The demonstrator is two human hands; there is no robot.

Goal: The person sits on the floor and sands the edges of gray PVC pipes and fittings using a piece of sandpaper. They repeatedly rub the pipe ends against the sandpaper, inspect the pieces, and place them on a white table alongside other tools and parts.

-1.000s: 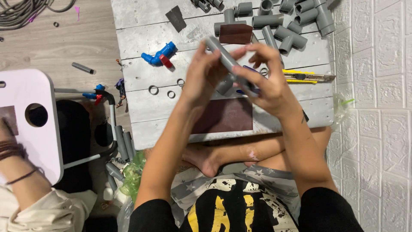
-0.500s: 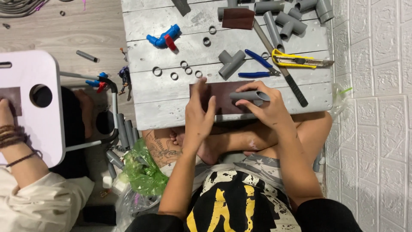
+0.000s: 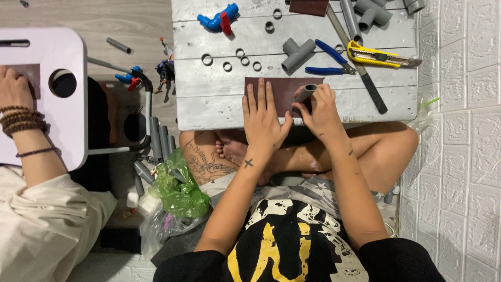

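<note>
A: What lies left of the dark brown rectangular sandpaper sheet (image 3: pixel 282 90)?

B: Far left of it, another person's hand (image 3: pixel 14 87), with bead bracelets at the wrist, rests on a small white table (image 3: pixel 57 120). Nearer the sheet, on the grey-white wooden plank table (image 3: pixel 209 104), sit a blue plastic pipe valve with a red handle (image 3: pixel 219 18) and several small grey plastic rings (image 3: pixel 227 66).

A: And at the sheet itself?

B: The left hand (image 3: pixel 262 122) lies flat on it, fingers spread, pressing it to the table. The right hand (image 3: pixel 321 112) pinches a short grey plastic pipe piece (image 3: pixel 305 93), its end touching the sheet's right edge.

A: Right of the sheet?

B: A grey plastic tee fitting (image 3: pixel 297 53) lies just above it; blue-handled pliers (image 3: pixel 329 60) and a yellow utility knife (image 3: pixel 378 55) lie above and right.
</note>
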